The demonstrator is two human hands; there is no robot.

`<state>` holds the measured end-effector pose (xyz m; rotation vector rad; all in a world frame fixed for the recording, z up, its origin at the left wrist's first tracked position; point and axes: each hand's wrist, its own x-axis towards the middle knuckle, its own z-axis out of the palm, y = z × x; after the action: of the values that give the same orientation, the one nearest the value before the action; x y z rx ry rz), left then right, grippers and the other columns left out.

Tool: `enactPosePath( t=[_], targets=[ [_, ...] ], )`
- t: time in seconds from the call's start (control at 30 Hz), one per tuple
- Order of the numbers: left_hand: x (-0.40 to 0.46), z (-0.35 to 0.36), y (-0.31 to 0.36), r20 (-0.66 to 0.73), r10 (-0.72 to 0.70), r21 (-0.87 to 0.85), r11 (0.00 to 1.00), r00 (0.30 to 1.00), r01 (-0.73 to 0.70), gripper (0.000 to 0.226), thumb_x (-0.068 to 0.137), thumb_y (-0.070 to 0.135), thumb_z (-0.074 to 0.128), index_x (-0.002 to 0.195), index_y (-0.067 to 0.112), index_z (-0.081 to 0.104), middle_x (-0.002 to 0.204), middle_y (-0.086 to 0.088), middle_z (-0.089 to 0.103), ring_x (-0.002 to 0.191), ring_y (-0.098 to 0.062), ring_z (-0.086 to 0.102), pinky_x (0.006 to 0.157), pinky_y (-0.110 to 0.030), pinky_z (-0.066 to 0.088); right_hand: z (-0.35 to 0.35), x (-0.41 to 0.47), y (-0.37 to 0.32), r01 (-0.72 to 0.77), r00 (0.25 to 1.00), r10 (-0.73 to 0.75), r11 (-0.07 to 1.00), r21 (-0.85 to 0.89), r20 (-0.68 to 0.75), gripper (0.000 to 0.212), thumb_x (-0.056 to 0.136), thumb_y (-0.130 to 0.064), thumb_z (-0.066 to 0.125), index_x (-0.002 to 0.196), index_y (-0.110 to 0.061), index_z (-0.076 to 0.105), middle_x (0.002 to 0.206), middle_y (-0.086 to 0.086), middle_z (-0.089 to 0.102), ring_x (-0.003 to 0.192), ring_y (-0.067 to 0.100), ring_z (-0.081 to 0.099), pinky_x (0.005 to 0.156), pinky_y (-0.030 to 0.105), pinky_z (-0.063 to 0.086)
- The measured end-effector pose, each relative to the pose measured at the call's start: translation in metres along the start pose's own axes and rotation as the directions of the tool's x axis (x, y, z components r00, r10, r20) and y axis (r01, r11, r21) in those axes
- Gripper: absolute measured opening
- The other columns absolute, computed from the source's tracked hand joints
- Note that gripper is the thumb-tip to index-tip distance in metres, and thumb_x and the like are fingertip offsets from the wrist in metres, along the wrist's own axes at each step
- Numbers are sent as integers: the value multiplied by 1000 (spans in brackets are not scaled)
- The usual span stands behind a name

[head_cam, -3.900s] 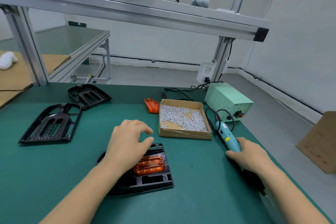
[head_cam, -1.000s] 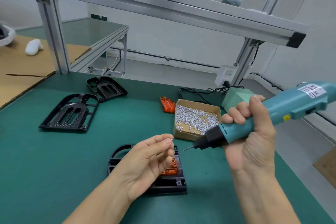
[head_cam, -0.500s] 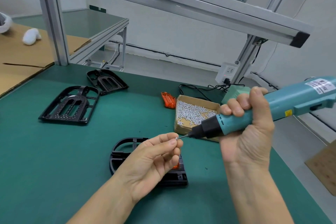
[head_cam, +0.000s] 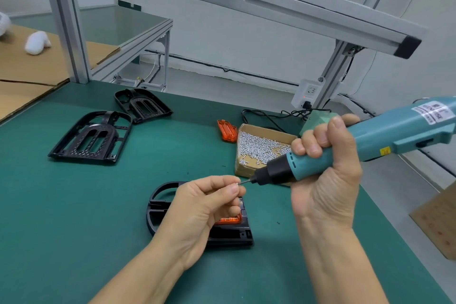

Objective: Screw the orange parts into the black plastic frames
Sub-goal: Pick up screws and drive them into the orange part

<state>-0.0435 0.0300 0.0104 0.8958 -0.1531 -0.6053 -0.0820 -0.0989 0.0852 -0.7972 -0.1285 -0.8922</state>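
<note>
Two bare forearms enter from 6 o'clock, no sleeves in view on either. No gloves, no rings, no watch or wristband on what shows. Left hand [head_cam: 204,207]: nails short and plain, thumbnail visible at its 2 o'clock side. Right hand [head_cam: 325,180]: nails short, unpainted, three visible along the curled fingers; creases run across the palm heel and wrist. Left forearm runs out of view at 7 o'clock, right forearm at 5 o'clock. Nothing worn is visible anywhere on either arm.
</note>
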Motion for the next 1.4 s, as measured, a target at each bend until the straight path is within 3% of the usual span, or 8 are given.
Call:
enactPosePath(
  t=[0.33, 0.5, 0.57, 0.67, 0.73, 0.8, 0.87, 1.4],
  targets=[
    [1, -2, -1, -6, 122, 181, 976, 993, -119, 16, 62, 12, 72, 76, 11, 78, 78, -12, 73, 62, -13, 64, 60, -21, 54, -7, 1, 6, -10, 999, 10, 1000, 5, -46, 16, 86, -9, 54, 90, -24, 49, 57, -9, 39, 45, 5, 40, 49, 19, 40],
    [3, -13, 6, 0, 187, 432, 886, 982, -169, 39, 66, 8, 78, 102, 25, 75, 97, 9, 72, 86, -1, 64, 76, -17, 49, -14, 5, 5, -26, 999, 26, 1000, -9, -33, 16, 85, -9, 55, 89, -23, 49, 57, -8, 40, 46, 6, 40, 49, 20, 40],
    [6, -22, 13, 14, 275, 644, 733, 961, -219, 50, 75, 7, 76, 117, 31, 64, 112, 19, 67, 105, 4, 57, 93, -20, 42, -19, 6, 6, -36, 999, 35, 998, -47, -19, 16, 85, -9, 55, 91, -23, 49, 57, -8, 40, 46, 6, 40, 49, 20, 40],
    [5, -29, 17, 208, 256, 906, 314, 944, -284, 38, 77, 29, 74, 112, 37, 63, 113, 25, 60, 113, 9, 47, 106, -23, 32, -28, 7, 10, -58, 998, 58, 987, -148, -1, 18, 84, -7, 55, 91, -22, 49, 57, -6, 40, 46, 8, 40, 49, 20, 40],
    [3, -30, 12, 334, 109, 934, 93, 936, -344, 39, 72, 51, 70, 109, 39, 65, 118, 27, 57, 121, 10, 36, 116, -28, 12, -34, 6, 15, -84, 996, 88, 976, -203, 10, 19, 82, -6, 56, 90, -22, 50, 57, -6, 41, 45, 9, 39, 49, 21, 40],
    [3, -31, 4, 369, -8, 925, -99, 930, -368, 47, 71, 64, 64, 114, 45, 61, 132, 32, 45, 133, 10, 17, 114, -28, -10, -37, 6, 20, -102, 994, 109, 966, -238, 15, 19, 82, -5, 56, 89, -22, 52, 57, -5, 41, 45, 10, 40, 48, 22, 40],
    [5, -34, 1, 379, -44, 902, -206, 924, -380, 51, 72, 66, 61, 119, 50, 57, 141, 31, 36, 138, 6, 9, 112, -33, -18, -39, 6, 24, -115, 992, 125, 958, -261, 19, 19, 82, -5, 58, 89, -22, 53, 57, -4, 41, 45, 10, 40, 48, 23, 40],
    [8, -38, -4, 418, -21, 882, -230, 908, -411, 48, 75, 63, 59, 120, 51, 56, 145, 27, 35, 139, 2, 8, 109, -34, -21, -36, 8, 37, -152, 983, 179, 924, -352, 46, 21, 78, -5, 61, 92, -18, 51, 59, -1, 40, 45, 13, 38, 48, 25, 40]
  ],
)
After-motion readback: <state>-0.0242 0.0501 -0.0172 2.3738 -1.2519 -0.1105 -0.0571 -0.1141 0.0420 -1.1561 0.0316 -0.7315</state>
